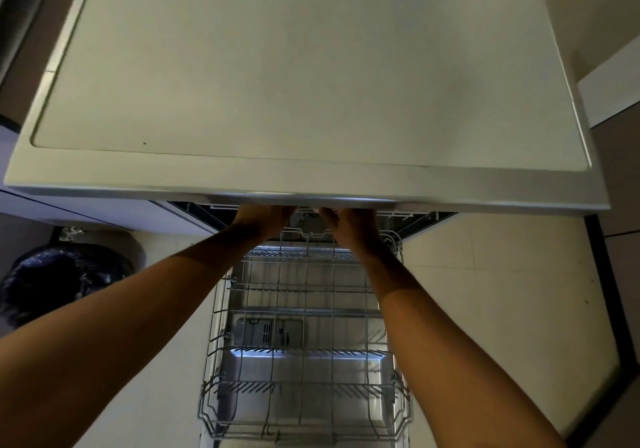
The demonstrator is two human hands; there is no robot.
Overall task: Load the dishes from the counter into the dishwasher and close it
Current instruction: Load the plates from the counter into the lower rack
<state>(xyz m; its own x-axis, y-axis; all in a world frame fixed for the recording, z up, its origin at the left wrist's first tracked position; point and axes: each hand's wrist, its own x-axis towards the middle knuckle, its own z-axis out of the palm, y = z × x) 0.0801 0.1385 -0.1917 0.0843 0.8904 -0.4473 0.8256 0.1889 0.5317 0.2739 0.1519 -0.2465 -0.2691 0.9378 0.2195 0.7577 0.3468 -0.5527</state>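
Both arms [145, 304] stretch forward, left grip [262, 218] and right grip [350, 223] close together, fingertips hidden.

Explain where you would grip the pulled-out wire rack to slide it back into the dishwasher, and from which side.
Take the near rim of the wire rack, from above on the person's side. It is drawn out over the open door with its length running inward, so a push there would likely send it straight in; the side rims would probably skew it.
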